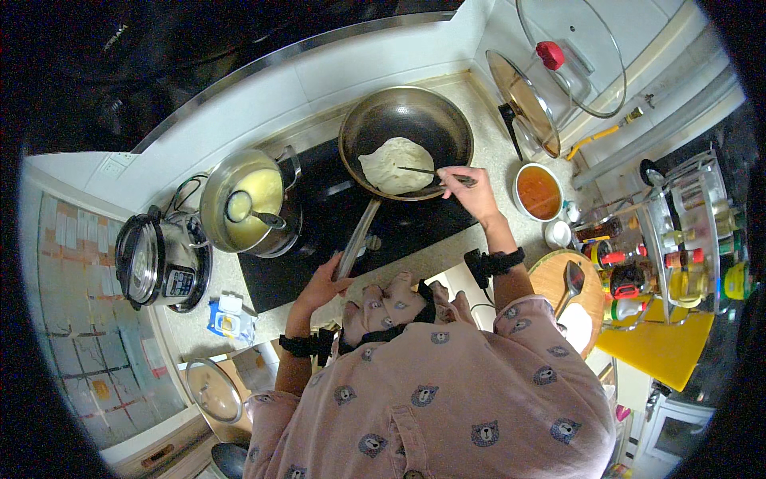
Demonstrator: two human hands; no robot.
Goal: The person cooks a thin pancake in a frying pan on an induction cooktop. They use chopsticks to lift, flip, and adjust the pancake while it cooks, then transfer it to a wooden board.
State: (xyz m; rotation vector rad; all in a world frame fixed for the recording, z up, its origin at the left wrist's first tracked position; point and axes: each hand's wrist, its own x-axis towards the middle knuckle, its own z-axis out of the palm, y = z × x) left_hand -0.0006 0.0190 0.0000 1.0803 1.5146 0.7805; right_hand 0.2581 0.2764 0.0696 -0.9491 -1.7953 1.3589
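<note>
A frying pan (pixel 413 111) stands on the black cooktop (pixel 407 230), with a pale flat piece of dough (pixel 392 161) lying in its near half. My left hand (pixel 320 286) is closed around the pan's metal handle (pixel 359 236). In my right hand (pixel 467 190) is a thin dark utensil (pixel 416 170), perhaps chopsticks, its tip resting on or just over the dough. To the left, a steel pot (pixel 215 206) holds a yellow liquid and a ladle (pixel 239 206) with a black handle.
An electric pressure cooker (pixel 143 260) and a pack of wipes (pixel 230 317) are at left. On the right stand a bowl of orange-red liquid (pixel 538 191), a small white cup (pixel 558 234), a round wooden board (pixel 541 269) with a spatula (pixel 573 280), glass lids (pixel 523 99) and a rack of bottles (pixel 658 239).
</note>
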